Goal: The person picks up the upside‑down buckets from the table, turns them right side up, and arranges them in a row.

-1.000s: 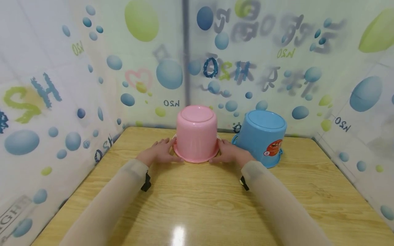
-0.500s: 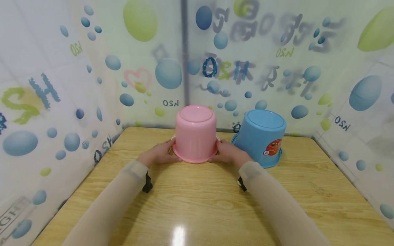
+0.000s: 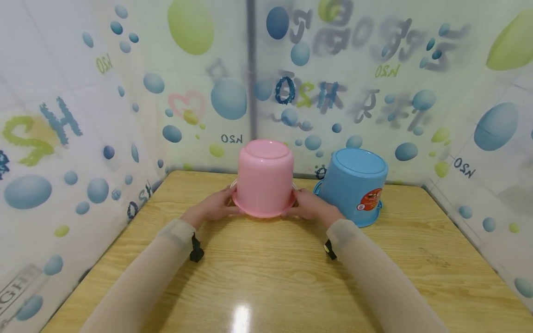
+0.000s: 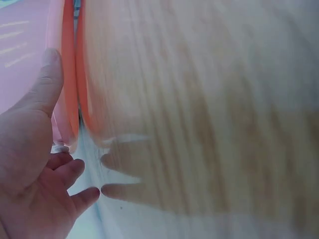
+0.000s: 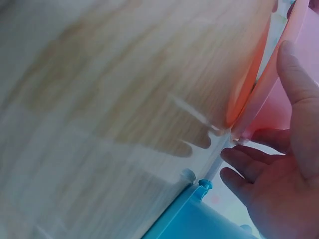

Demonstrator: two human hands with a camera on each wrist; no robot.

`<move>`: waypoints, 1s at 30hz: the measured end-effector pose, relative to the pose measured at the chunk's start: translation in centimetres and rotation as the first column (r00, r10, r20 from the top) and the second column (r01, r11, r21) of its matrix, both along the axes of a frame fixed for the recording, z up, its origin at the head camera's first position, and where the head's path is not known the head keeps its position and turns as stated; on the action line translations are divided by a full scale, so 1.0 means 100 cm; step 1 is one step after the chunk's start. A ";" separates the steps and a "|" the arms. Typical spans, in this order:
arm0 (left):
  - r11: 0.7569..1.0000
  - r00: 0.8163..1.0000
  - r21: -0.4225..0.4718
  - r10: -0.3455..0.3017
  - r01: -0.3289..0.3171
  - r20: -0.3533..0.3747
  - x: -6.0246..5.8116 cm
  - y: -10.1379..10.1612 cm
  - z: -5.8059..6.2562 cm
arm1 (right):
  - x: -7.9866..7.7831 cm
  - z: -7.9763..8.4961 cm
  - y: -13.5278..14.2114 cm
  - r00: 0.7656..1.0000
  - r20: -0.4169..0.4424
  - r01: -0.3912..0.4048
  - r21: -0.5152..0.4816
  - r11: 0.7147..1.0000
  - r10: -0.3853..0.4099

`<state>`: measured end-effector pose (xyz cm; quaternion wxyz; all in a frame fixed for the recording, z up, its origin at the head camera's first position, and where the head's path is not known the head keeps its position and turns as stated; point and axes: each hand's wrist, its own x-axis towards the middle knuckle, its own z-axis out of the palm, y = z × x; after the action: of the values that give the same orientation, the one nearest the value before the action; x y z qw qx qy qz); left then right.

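A pink bucket (image 3: 265, 185) stands upside down, base upward, towards the back of the table. My left hand (image 3: 211, 206) holds its rim from the left, and my right hand (image 3: 311, 206) grips the opposite side. In the left wrist view the thumb (image 4: 49, 82) lies along the pink rim, with fingers curled near the handle joint. The right wrist view shows that thumb (image 5: 294, 74) on the rim too, its fingers bent beneath. A narrow gap shows between rim and tabletop in both wrist views.
An upturned blue bucket (image 3: 347, 189) with a red sticker stands close to the right hand, tilted in view. The wooden table (image 3: 266, 263) meets patterned wall sheets (image 3: 187, 152) at its back and sides.
Both hands have closed in on the pink bucket's rim. The bucket has risen slightly and its near rim has lifted. The blue bucket has stayed put.
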<state>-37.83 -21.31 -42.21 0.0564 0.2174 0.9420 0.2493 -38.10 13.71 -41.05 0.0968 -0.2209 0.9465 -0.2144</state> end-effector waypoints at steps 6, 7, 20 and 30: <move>0.998 1.000 0.056 -0.010 0.011 -0.017 0.003 -0.004 0.000 | -0.004 0.000 0.003 0.999 -0.020 -0.037 -0.060 0.998 0.036; 0.998 1.000 0.069 -0.006 0.007 -0.015 0.004 -0.005 0.000 | -0.004 0.001 0.003 0.999 -0.020 -0.035 -0.063 0.997 0.034; 0.982 0.998 0.182 0.052 -0.045 -0.036 0.010 -0.009 0.001 | 0.003 0.002 0.009 0.999 0.018 0.040 -0.130 0.991 -0.038; 0.950 0.994 0.296 0.108 -0.100 -0.013 0.014 -0.012 0.003 | 0.009 0.009 0.008 1.000 0.001 0.026 -0.193 0.981 -0.026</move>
<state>-36.41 -22.48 -41.95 -0.0037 0.1771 0.9052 0.3864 -37.25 14.47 -40.11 0.0713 -0.2171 0.9241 -0.3063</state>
